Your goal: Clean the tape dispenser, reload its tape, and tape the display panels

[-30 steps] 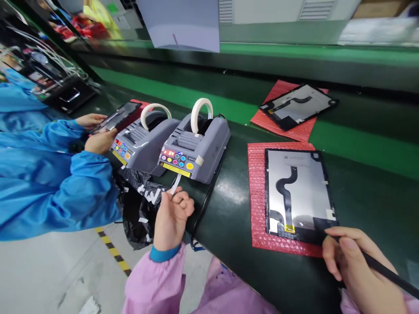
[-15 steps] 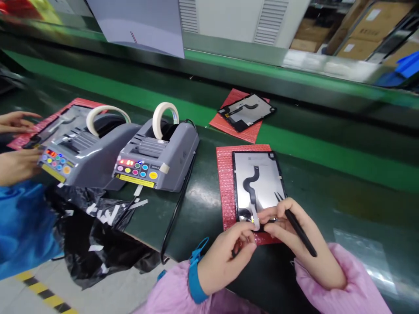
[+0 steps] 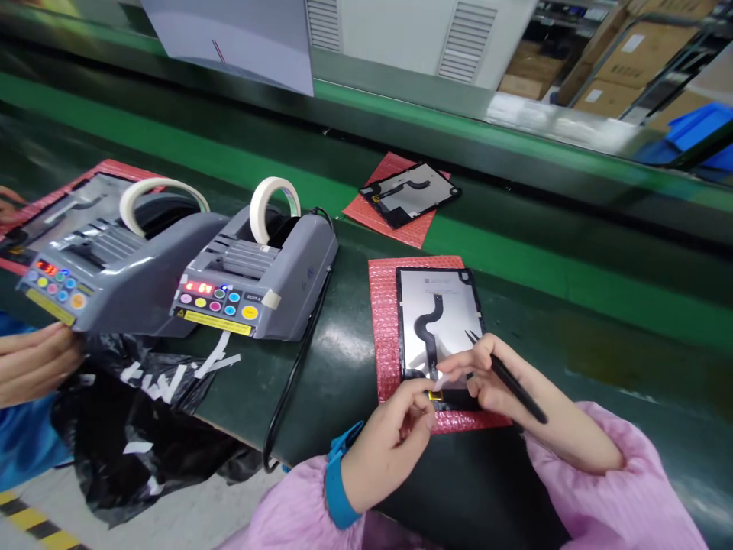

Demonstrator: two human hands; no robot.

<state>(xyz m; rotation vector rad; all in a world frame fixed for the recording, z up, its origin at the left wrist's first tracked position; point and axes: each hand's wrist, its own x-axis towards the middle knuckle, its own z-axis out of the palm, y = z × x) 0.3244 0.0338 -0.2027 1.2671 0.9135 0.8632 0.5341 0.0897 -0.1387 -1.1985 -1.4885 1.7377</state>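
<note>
Display panel [image 3: 456, 325], unreadable print [image 3: 438, 280], ZCUT tape dispenser [image 3: 280, 275]

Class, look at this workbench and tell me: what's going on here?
A person in pink sleeves has both hands over a screen panel lying on a red sheet. The left hand pinches a small pale strip near the panel's closest edge; the right hand's fingertips are there too, that hand also holding black tweezers. Two grey tape machines stand to the left, with a co-worker's hand by the farther one.
</note>
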